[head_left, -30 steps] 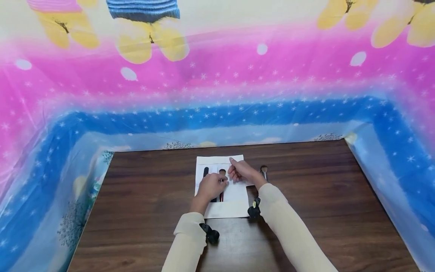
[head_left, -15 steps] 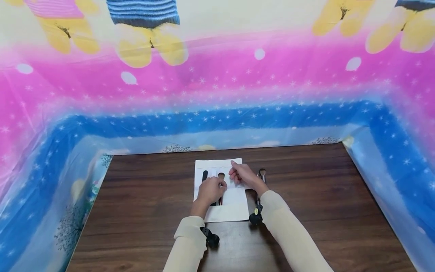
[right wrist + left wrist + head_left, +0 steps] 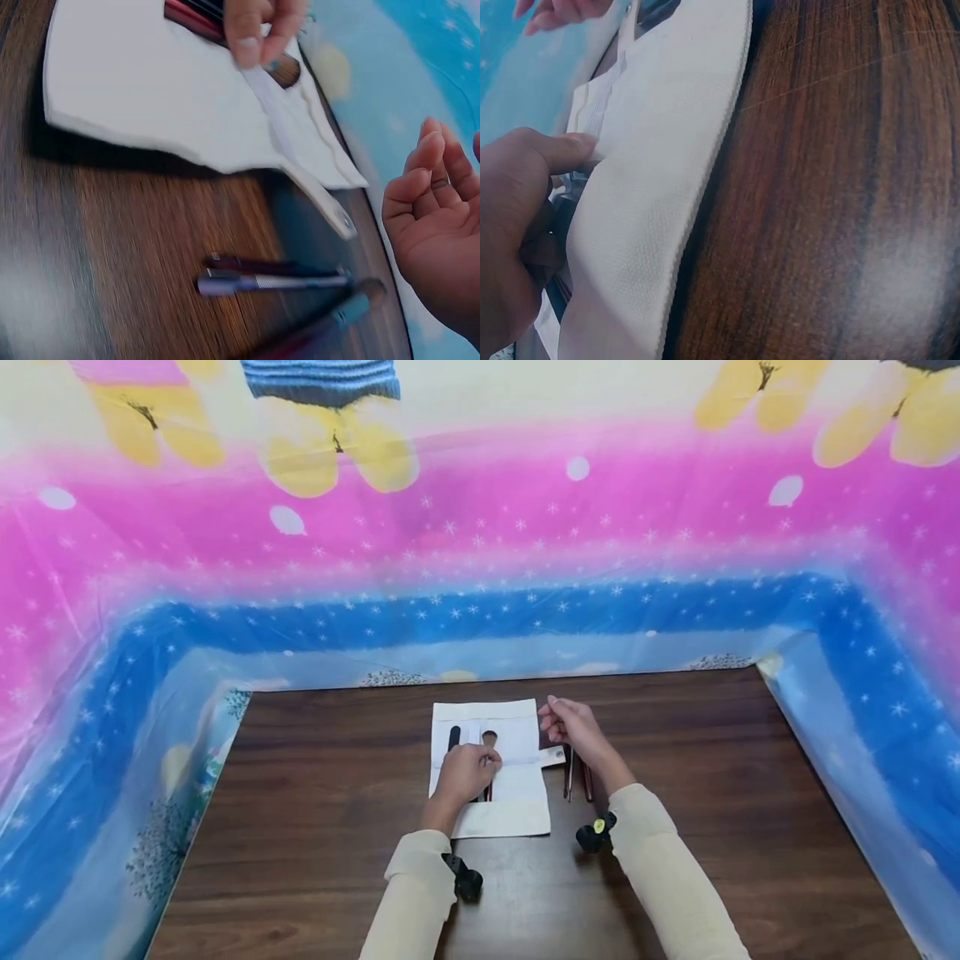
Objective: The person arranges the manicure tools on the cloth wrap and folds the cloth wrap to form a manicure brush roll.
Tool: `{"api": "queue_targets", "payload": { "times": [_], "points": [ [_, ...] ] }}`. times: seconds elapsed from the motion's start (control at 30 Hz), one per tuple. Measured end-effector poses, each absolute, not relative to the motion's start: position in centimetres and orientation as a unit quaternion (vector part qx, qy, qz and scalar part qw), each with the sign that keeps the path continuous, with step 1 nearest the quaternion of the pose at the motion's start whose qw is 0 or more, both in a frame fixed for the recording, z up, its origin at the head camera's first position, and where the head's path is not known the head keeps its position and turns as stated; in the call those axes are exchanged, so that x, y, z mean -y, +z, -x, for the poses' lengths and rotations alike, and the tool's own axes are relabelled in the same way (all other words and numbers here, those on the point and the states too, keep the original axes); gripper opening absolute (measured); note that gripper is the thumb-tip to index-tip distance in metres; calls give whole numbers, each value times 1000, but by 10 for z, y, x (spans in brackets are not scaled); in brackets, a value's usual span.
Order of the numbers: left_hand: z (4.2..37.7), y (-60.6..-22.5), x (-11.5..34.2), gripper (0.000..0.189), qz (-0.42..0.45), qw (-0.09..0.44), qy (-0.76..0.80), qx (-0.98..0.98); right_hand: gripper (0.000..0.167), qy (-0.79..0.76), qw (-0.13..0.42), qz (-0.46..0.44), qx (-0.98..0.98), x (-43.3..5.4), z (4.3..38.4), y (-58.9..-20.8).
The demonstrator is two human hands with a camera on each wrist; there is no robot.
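A white cloth brush roll [image 3: 517,789] lies open on the table, with a makeup brush [image 3: 490,739] and a black slim item [image 3: 454,737] tucked in its pocket. My left hand [image 3: 467,770] pinches the pocket's upper edge between thumb and fingers, as the right wrist view shows. Part of the tucked items is hidden under it. Off the roll's right side my right hand [image 3: 573,727] hovers with fingers loosely bent and nothing in them. Below it lie several slim tools [image 3: 270,279] and another makeup brush [image 3: 349,309], blurred in the right wrist view.
From the roll's right edge sticks out a white tab [image 3: 553,756] with a small dark mark. The brown wooden table [image 3: 322,860] extends on both sides. A printed cloth [image 3: 480,560] in pink and blue stands around its back and sides.
My right hand has moved right, off the brush roll and over the loose brushes, uncovering the white tab. The left hand stays at the pocket edge.
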State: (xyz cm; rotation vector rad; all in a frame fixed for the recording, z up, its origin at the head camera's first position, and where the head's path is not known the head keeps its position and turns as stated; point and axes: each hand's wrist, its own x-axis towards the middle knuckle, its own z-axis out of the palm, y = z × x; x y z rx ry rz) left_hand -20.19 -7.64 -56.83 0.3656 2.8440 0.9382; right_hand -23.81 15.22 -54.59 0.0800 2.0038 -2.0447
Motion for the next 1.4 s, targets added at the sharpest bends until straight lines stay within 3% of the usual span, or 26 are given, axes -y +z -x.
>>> {"api": "queue_targets", "payload": {
  "times": [0.5,0.8,1.1,1.4],
  "points": [
    [203,-569,75,10,-116,50,313,-941,36,-668,63,-85,-736,-214,233,-550],
    [202,-570,74,9,-119,41,310,-942,27,-555,85,-80,-824,-224,221,-563],
    [200,-573,75,9,-118,48,309,-942,33,-437,126,-118,-883,-217,214,-567],
    [202,-575,75,9,-119,41,312,-942,30,-384,126,-135,-904,-207,217,-561]
  ]
}}
